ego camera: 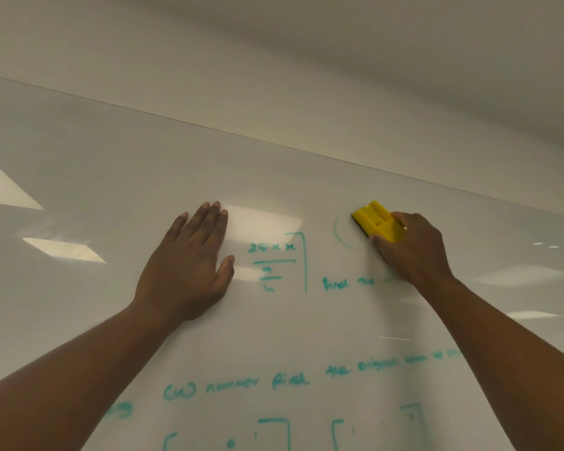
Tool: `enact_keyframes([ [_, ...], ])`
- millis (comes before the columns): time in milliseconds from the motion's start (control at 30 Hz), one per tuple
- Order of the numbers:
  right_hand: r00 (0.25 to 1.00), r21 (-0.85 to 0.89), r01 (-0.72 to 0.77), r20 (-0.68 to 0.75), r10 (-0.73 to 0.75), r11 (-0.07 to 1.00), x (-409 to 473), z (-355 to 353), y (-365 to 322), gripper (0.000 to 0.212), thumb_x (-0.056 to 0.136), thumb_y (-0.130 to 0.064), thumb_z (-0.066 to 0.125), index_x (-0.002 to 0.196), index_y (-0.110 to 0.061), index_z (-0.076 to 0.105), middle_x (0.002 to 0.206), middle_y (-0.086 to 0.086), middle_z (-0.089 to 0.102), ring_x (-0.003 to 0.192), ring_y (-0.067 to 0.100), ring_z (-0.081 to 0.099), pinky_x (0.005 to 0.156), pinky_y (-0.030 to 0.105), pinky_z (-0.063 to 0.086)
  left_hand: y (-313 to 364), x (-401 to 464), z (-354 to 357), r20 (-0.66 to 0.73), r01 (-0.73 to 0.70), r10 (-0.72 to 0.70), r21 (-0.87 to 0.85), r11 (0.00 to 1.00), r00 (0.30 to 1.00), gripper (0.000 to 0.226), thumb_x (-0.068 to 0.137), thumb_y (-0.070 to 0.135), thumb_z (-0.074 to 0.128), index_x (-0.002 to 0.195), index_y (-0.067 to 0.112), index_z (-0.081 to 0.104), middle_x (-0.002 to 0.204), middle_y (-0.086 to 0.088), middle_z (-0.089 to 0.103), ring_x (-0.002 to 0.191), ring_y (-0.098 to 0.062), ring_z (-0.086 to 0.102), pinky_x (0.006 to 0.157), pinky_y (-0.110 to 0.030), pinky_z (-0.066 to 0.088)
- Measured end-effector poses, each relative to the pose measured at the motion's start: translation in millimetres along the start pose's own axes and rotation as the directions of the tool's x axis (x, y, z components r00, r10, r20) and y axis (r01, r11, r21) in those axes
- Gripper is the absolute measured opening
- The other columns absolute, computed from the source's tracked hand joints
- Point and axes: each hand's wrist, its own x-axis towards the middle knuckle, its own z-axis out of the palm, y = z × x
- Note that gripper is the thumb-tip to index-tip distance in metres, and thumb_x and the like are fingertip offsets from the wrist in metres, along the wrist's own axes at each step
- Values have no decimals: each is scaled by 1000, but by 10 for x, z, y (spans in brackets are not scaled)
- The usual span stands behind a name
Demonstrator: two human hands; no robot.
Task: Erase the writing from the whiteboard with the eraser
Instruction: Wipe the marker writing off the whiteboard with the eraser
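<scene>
**Eraser pressed to the board beside the bracketed fraction**

While the left hand point(189, 262) lies flat and released on the whiteboard point(111, 177), fingers together and pointing up, thumb spread toward the writing, the right hand point(414, 252) grips the yellow eraser point(376, 221). Its fingers wrap over the lower end of the eraser, whose upper end sticks out past the fingertips, up and to the left. The eraser's face lies against the board.

Taking the fraction point(272, 265) as landmark: it is written in teal with a tall bracket closing its right side. The left hand rests just to its left, thumb tip close to the figures. The eraser sits up and to the right of it, well apart, with a thin curved stroke point(341, 234) between the bracket and the eraser's edge. Right of the fraction, low, runs a short line of words point(336, 283), smeared and partly hidden under the right wrist. Farther below it stretches a longer sentence point(258, 382), and beneath that two more bracketed figures point(274, 431) at the bottom edge. Above the fraction the board is bare up to its top edge, where the wall point(339, 76) begins.
</scene>
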Motion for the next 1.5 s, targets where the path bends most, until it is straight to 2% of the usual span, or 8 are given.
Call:
enact_keyframes([
  [100,1000,-14,1,-26,-1,1000,66,60,-216,47,78,-34,70,118,-11,59,115,16,61,107,37,54,90,39,41,2,12,4,6,-1,1,4,1000,1000,79,89,49,11,158,10,14,166,-6,10,155,-16,6,127,-37,6],
  [333,973,0,229,29,-229,973,-427,124,-169,54,75,-33,75,123,-20,56,110,8,61,98,32,54,79,34,40,0,-2,-6,17,-5,5,-6,1000,1000,79,89,49,10,158,10,13,166,-6,9,155,-16,5,127,-37,5],
  [633,997,-93,61,51,-56,994,115,60,-175,51,78,-29,70,124,-12,55,119,17,58,110,39,51,87,37,40,2,-6,-3,6,6,-6,-4,1000,1000,79,89,48,11,158,11,13,167,-5,10,155,-15,5,127,-37,5],
  [967,955,-43,260,159,-251,965,-380,-112,160,63,68,-16,79,127,-19,56,118,7,61,104,32,54,83,26,33,36,-21,-43,23,5,-5,-2,1000,1000,81,87,48,9,158,9,15,166,-7,12,155,-18,8,127,-38,6],
  [1133,985,-118,126,130,-111,985,-620,-320,636,64,65,-8,81,123,-18,59,115,9,63,104,35,56,85,32,39,26,-36,-42,21,9,-9,-10,1000,1000,80,88,47,9,158,9,14,167,-7,11,155,-17,5,127,-38,5],
  [1267,996,-153,-78,27,83,985,-509,-341,649,42,74,-14,74,114,-14,60,108,17,64,100,40,57,84,40,42,26,-48,-28,12,11,-10,-14,1000,1000,75,91,43,17,158,9,16,166,-7,12,155,-17,7,127,-39,6],
  [1367,994,-145,-104,-29,101,984,-474,-296,517,34,77,-18,71,108,-9,60,101,23,64,94,44,58,80,44,43,32,-50,-23,7,11,-11,-12,1000,1000,75,91,43,17,157,8,18,166,-8,15,155,-18,9,127,-40,8],
  [1500,998,-126,-59,5,60,990,-595,-175,267,50,78,-24,72,124,-15,55,112,20,62,102,43,56,84,44,43,31,-43,-15,3,11,-11,-14,1000,1000,75,91,43,17,157,8,20,166,-8,16,155,-18,10,127,-41,10],
])
